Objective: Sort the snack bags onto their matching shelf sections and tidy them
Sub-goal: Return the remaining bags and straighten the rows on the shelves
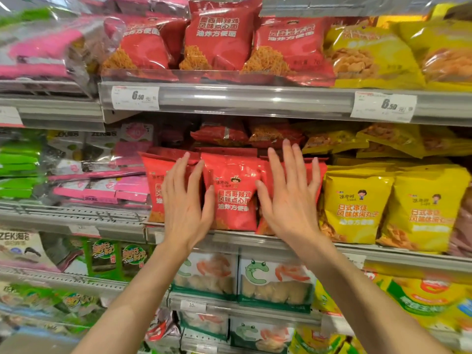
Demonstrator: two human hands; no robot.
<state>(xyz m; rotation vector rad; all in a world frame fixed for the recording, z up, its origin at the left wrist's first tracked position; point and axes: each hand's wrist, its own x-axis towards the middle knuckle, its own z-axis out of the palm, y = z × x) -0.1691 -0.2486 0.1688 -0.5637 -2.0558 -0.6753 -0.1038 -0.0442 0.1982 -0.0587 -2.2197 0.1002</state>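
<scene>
The red snack bag [233, 192] stands upright at the front of the middle shelf [383, 254], its long axis vertical, between the two hands. The left hand [186, 200] lies flat on the red bag beside it, thumb at the middle bag's left edge; the right hand [288, 195] is spread over its right edge. Neither grip holds anything: fingers straight. Yellow bags [355, 205] stand just right.

bright, even | glare on shelf rail [255, 99] | blurry, warped edges
</scene>
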